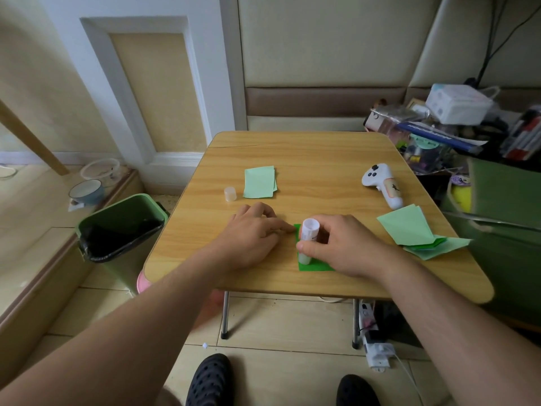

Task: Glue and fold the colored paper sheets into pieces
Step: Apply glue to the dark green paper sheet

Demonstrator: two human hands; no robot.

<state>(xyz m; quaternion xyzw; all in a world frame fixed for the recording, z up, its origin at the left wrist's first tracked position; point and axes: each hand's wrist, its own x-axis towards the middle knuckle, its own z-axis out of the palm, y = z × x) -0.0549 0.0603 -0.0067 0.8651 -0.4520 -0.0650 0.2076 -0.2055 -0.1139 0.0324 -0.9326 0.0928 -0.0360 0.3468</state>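
Both bare forearms reach forward from the lower corners and draw toward each other. The left hand [251,235] lies palm down, knuckles raised, its fingers loosely bent and the forefinger stretched out to the right, tip pressed down. The right hand [342,247] sits just beside it, back turned up, wrist slightly cocked, fingers and thumb curled round a small tube held nearly upright. The two hands are close but not touching.

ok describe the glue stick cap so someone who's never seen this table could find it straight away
On the wooden table, look at the far left part, beyond the left hand. The cap stands just left of a small stack of pale green paper. It is the only small, clear, round plastic piece there; everything near it is flat paper.
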